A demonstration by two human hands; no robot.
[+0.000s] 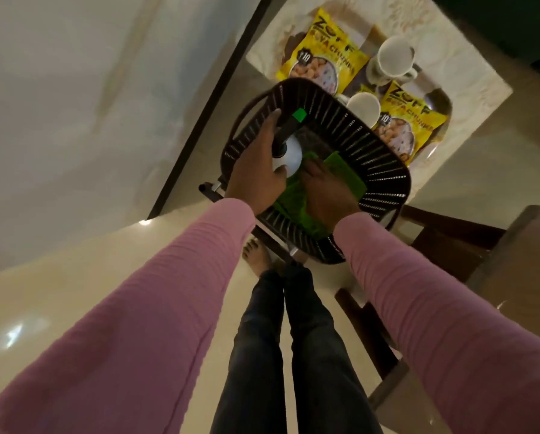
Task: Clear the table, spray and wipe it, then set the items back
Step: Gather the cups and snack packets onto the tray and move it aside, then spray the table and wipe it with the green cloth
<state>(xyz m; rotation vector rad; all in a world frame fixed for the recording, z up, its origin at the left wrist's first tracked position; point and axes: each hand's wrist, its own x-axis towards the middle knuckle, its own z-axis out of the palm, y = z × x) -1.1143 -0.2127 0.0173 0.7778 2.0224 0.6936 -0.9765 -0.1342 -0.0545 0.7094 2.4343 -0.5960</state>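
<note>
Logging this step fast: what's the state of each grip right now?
Left grip: closed, holding the spray bottle.
Right grip: closed on the green cloth inside the basket.

basket point(384, 170), centre of frame: dark brown to black, walls patterned with rows of narrow slots; in it a cloth point(293, 198), plain bright green, and a spray bottle point(292, 155), white body, black head, green tip. upper right: far packet point(322, 57) and near packet point(409, 120), yellow with black lettering and a round picture of beige chunks; far cup point(394, 59) and near cup point(363, 106), plain white; table point(481, 98), mottled cream, black edge. lower frame: left sleeve point(168, 292) and right sleeve point(434, 292), pink, finely ribbed; trousers point(293, 355), dark blue-grey; floor point(59, 308), glossy cream; chair point(513, 245), dark brown.
</note>
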